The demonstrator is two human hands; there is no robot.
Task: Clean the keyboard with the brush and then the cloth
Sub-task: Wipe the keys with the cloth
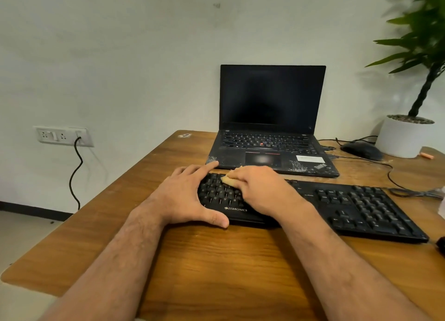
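**Cloth under the right hand on the left half of the keyboard**

The black keyboard (pixel 337 205) lies flat on the wooden table (pixel 216 260), slightly angled, its long side running from the left hand toward the lower right. It sits just in front of the open laptop (pixel 272 128), close to it but apart.

The right hand (pixel 262 188) rests on the keys of the keyboard's left half, fingers curled down over a small yellowish cloth (pixel 228 180). Only a crumpled edge of the cloth shows, poking out past the fingertips toward the left; the rest is hidden under the palm. It looks soft and bunched.

The left hand (pixel 185 195) holds the keyboard's left end: the thumb lies along the front edge near the printed brand name, the palm covers the corner, and the fingers stretch fairly straight across the far edge, the forefinger reaching toward the laptop's front corner.

The keyboard is matte plastic with low, squarish keys and white lettering. The table is warm brown with a visible grain and a rounded corner. The laptop's screen is dark, its palm rest scuffed. A dark mouse (pixel 361 149) sits to the right of the laptop, beside a round white pot (pixel 402 137) holding a green plant.
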